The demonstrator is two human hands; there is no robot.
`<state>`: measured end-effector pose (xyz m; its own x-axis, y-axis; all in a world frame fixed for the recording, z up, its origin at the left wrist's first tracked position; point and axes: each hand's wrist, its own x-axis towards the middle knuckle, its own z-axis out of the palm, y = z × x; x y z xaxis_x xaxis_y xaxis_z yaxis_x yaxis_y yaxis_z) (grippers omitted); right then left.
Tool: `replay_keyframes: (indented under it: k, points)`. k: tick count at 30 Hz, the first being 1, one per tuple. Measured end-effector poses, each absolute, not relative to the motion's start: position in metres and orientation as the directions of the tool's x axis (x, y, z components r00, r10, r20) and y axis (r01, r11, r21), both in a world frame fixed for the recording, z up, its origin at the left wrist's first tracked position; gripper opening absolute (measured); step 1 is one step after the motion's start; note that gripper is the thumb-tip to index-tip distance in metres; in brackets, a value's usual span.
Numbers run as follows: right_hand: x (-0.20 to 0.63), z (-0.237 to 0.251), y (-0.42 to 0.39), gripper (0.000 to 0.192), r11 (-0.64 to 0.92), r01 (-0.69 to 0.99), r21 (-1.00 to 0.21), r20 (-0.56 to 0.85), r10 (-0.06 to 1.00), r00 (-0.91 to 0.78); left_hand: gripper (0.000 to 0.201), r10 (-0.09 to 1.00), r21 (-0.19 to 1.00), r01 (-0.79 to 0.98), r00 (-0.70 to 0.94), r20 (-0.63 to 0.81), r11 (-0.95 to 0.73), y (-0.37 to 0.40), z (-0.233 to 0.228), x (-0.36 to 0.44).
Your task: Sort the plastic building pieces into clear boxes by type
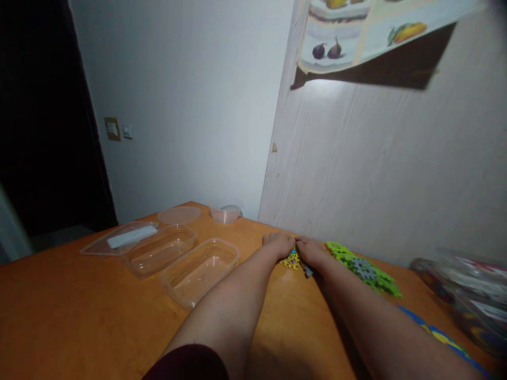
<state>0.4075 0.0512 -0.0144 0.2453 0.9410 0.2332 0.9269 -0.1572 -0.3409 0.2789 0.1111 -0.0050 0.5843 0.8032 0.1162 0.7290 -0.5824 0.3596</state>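
Note:
Far out on the table, my two hands come together over small flat plastic pieces. My left hand [279, 243] has its fingers curled at the upper edge of a yellow lattice piece [292, 262], which has a small light-blue spot on it. Closed beside it, thumb side toward the left, is my right hand [312, 252]. A narrow grey piece [306, 270] sticks out from under the right hand, against the yellow one. The fingertips of both hands are mostly hidden. Just right of my right hand lie bright green lattice pieces [384, 282] with a grey lattice piece [363, 268] on top.
Two clear rectangular tubs [174, 285] stand left of my arms, near a flat lid [99, 244] with a white strip. A round lid [179, 215] and round bowl [225, 214] sit at the back. Blue-and-yellow pieces [439, 336] and filled clear containers [475, 295] are at right.

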Motion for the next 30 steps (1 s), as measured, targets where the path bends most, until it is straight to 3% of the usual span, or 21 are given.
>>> replay_keyframes:
  k: [8, 21, 23, 25, 27, 30]
  points:
    - [0.35, -0.007, -0.006, 0.039, -0.189, 0.909, -0.371, 0.171, 0.949, 0.267, 0.051, 0.765, 0.315, 0.703, 0.627, 0.15, -0.638, 0.054, -0.004, 0.228]
    - [0.244, -0.014, -0.11, 0.041, -0.15, 0.877, -0.456, 0.196, 0.944, 0.264, 0.051, 0.815, 0.415, 0.72, 0.571, 0.101, -0.556, -0.061, 0.005, 0.125]
    - [0.234, -0.013, -0.123, 0.041, -0.134, 0.875, -0.466, 0.211, 0.943, 0.256, 0.051, 0.785, 0.414, 0.681, 0.598, 0.161, -0.604, -0.071, 0.007, 0.111]
    - [0.228, -0.011, -0.135, 0.04, -0.11, 0.87, -0.481, 0.236, 0.939, 0.25, 0.047, 0.74, 0.404, 0.622, 0.598, 0.308, -0.671, -0.077, 0.011, 0.096]
    - [0.228, -0.007, -0.146, 0.04, -0.087, 0.862, -0.5, 0.275, 0.928, 0.253, 0.041, 0.697, 0.388, 0.586, 0.515, 0.499, -0.711, -0.078, 0.017, 0.08]
    - [0.238, -0.003, -0.16, 0.044, -0.082, 0.84, -0.536, 0.343, 0.889, 0.305, 0.035, 0.705, 0.359, 0.676, 0.343, 0.62, -0.644, -0.072, 0.026, 0.058]
